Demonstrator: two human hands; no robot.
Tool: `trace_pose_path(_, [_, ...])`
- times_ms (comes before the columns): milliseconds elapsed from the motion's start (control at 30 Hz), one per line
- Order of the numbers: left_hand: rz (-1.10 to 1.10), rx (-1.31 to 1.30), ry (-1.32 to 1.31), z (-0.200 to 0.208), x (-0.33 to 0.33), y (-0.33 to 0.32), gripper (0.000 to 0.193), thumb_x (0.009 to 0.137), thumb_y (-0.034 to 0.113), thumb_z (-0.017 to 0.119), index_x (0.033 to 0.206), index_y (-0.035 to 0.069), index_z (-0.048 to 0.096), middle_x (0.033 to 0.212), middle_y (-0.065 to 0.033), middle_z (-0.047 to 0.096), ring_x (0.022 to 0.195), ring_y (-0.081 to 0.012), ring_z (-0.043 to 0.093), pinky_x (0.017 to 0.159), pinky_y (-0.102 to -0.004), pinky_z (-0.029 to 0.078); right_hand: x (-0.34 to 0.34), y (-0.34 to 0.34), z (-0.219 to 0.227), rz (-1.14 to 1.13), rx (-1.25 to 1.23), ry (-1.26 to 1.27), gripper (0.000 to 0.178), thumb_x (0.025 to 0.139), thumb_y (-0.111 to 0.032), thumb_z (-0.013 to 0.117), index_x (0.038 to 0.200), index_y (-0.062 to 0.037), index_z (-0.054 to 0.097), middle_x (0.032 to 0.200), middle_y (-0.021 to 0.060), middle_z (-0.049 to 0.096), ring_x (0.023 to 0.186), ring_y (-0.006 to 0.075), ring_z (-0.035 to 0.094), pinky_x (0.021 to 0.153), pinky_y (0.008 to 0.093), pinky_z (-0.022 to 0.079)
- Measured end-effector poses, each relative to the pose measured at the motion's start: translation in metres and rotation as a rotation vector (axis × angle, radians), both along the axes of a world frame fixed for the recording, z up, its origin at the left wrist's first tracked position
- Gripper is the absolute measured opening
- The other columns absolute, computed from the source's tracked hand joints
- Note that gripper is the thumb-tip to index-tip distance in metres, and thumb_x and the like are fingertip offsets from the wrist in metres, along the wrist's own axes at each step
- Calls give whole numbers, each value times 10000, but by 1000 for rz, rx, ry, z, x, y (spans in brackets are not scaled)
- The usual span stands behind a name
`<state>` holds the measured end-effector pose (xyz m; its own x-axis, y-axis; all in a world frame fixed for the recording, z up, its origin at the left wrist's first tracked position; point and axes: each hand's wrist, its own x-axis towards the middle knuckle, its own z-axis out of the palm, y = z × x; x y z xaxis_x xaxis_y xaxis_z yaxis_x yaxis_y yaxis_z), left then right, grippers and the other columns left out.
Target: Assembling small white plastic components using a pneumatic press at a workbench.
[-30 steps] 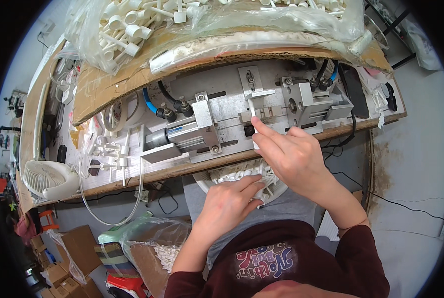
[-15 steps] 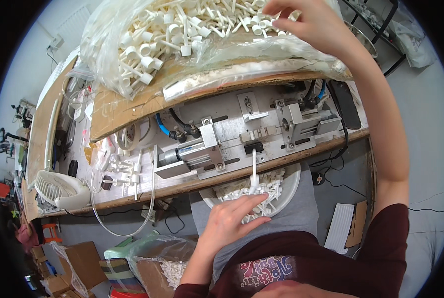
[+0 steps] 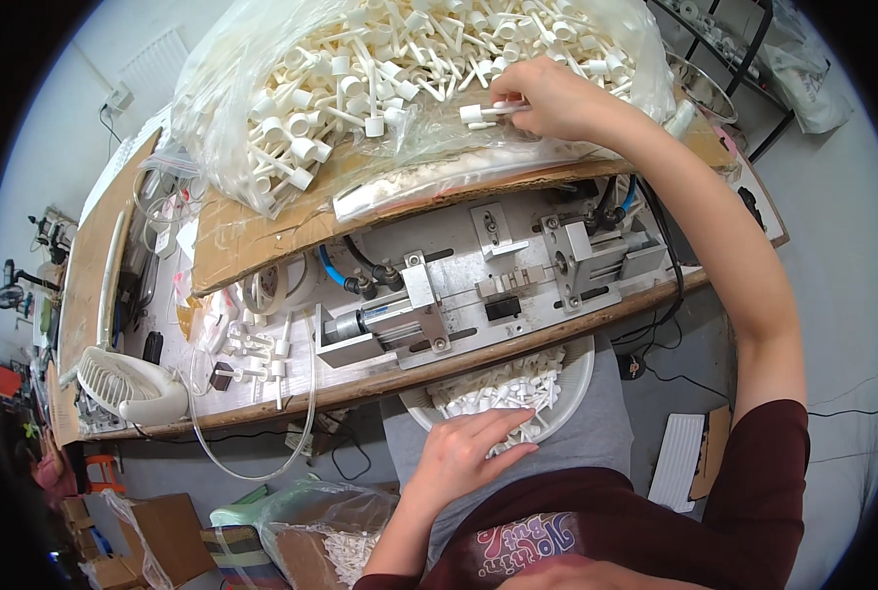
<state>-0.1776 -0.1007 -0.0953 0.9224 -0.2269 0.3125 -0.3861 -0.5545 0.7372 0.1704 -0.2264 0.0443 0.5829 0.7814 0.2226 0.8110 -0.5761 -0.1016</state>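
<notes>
My right hand (image 3: 554, 101) reaches over the cardboard in front of a large heap of white plastic scoops (image 3: 459, 39). Its fingers are closed on white scoops (image 3: 472, 115), apparently two, with the cups pointing left. Below the bench edge my left hand (image 3: 462, 450) hovers at the near rim of a white basin (image 3: 585, 374), fingers stretched and holding nothing. Small white plastic pieces (image 3: 498, 388) fill the basin, which rests on my lap. Between the hands sits a metal fixture with a slotted block (image 3: 511, 282), a black block (image 3: 503, 308) and a cylinder unit on each side.
A cardboard sheet (image 3: 228, 258) and clear bag (image 3: 208, 128) carry the heap above the bench. Several scoops (image 3: 254, 359) lie on the bench at left, beside a small white fan (image 3: 129, 383). A looped clear hose (image 3: 262, 474) hangs over the wooden edge.
My right hand has come down and left from the heap, now with scoops in it. The white scoop seen between fixture and basin is gone from there. My left hand stays near the basin.
</notes>
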Motion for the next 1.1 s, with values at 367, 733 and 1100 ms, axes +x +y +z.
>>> trace_pose_path(367, [143,-170,-49,12,8,8,359,808,95,809,1146,12,722,1066,-131,735,750,-168,726,655,-268,576,-46,-32,24,209,788,443,230,958,-154,668,1108,12,719,854,48,707,724,82,646,629,239,515])
trace_pose_path(733, [28,-761,232,51,35,23,374,828,-108,734,1197,-71,683,1109,-140,650,997,-198,691,823,-269,614,-192,-59,-36,312,375,643,197,821,-6,752,1015,-33,747,902,95,721,769,239,705,660,310,560])
trace_pose_path(1100, [211,-423,-30,52,39,6,353,738,-89,813,1076,-23,733,1065,-92,625,869,-167,707,771,-266,639,-193,-87,-58,-129,847,969,157,921,-27,689,1062,16,742,912,36,704,719,71,644,608,203,514])
